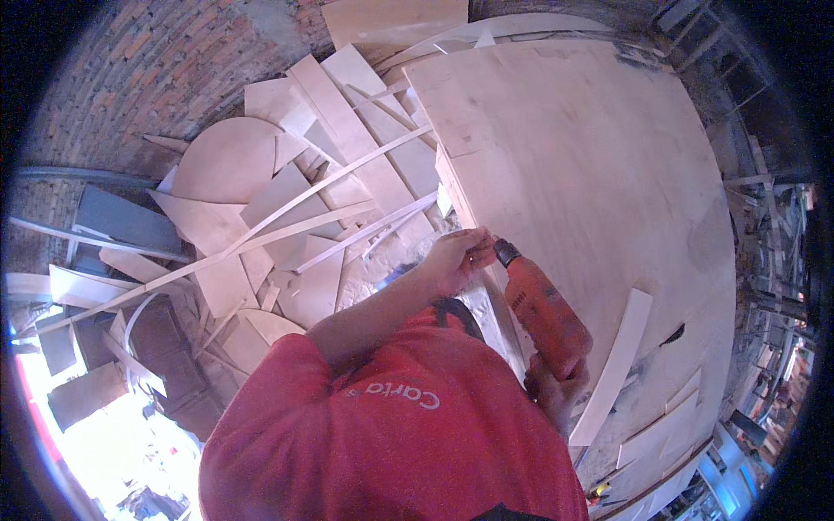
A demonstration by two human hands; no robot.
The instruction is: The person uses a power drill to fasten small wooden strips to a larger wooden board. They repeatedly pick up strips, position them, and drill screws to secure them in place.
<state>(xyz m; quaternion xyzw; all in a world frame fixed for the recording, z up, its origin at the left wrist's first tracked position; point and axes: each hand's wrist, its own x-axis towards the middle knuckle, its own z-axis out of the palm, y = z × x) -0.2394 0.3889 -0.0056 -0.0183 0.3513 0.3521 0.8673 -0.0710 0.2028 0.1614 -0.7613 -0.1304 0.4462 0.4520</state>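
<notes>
My right hand (554,388) grips the handle of a red power drill (549,314), whose body points up and to the left over the edge of a large wooden board (573,165). At the drill's front is a dark chuck (506,253). Just beyond its tip, my left hand (460,257) has thumb and fingers pinched together. Whatever lies between those fingers is too small to make out, and I cannot tell whether they touch the chuck. A narrow, pale wooden strip (618,360) rests on the board, right of the drill.
Offcuts, long battens (287,213) and a round wooden panel (226,161) lie heaped on the left, against a brick wall (148,78). Smaller wooden pieces (656,434) lie toward the board's near right edge. Cluttered racks (769,226) stand along the far right.
</notes>
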